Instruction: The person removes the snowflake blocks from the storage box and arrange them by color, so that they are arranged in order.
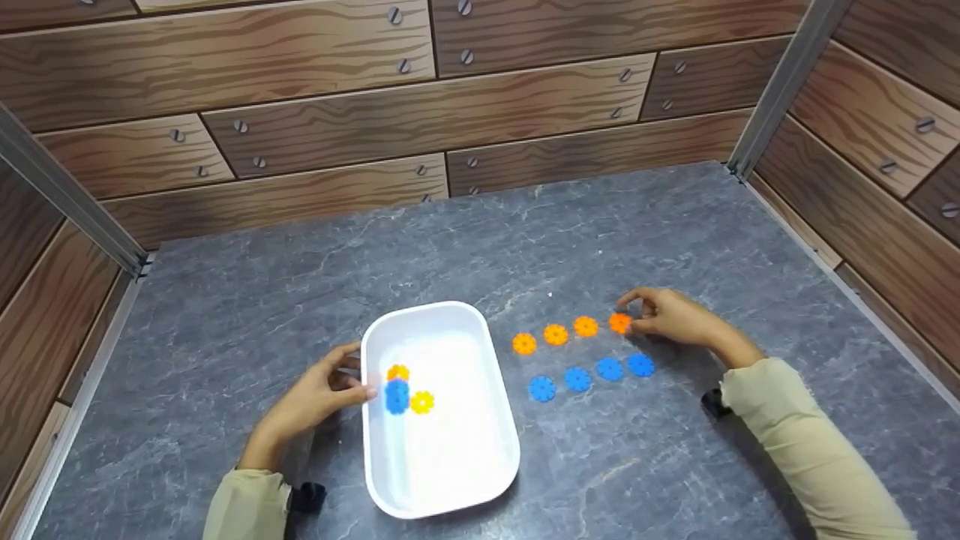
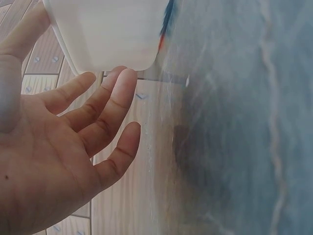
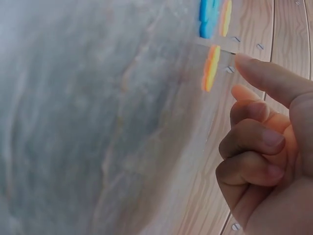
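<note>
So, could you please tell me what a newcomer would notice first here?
Probably the bright white tub, with a few flower pieces inside, toward its left side. Next, the row of four orange flowers to its right, with four blue flowers lined up nearer the person.

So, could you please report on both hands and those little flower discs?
Left hand on white tray. Right hand at end orange flower disc. Four orange flower discs and four blue flower discs in rows. Nothing visibly blocking.
</note>
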`<state>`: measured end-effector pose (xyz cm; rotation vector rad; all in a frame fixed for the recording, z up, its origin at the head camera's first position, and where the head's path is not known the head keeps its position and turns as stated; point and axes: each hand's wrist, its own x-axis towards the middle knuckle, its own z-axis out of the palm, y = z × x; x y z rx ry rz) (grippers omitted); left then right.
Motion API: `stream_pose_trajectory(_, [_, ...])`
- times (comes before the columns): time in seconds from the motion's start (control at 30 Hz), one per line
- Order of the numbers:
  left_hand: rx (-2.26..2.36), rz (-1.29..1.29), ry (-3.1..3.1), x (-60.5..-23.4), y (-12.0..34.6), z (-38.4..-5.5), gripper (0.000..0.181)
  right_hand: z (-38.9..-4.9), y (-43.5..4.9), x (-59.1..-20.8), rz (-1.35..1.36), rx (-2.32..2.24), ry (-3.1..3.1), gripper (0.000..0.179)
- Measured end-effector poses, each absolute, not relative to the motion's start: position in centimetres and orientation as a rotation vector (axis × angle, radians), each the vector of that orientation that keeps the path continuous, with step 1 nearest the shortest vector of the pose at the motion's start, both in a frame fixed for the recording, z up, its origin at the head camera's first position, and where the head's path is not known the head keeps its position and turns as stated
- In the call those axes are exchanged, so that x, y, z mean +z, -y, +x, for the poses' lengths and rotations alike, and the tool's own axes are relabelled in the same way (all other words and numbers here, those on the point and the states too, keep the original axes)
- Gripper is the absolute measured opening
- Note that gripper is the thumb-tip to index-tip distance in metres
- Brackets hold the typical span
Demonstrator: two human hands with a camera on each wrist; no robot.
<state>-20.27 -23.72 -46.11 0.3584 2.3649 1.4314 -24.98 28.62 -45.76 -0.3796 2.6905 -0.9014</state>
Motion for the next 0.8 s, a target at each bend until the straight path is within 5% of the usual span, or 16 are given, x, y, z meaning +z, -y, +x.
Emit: stream_pose_trajectory(0.8, [1.429, 0.370, -2.373, -46.2, 23.7, -20.3, 0.077, -23.3, -24.5, -42.0, -0.519, -1.130, -2.669, 0.048])
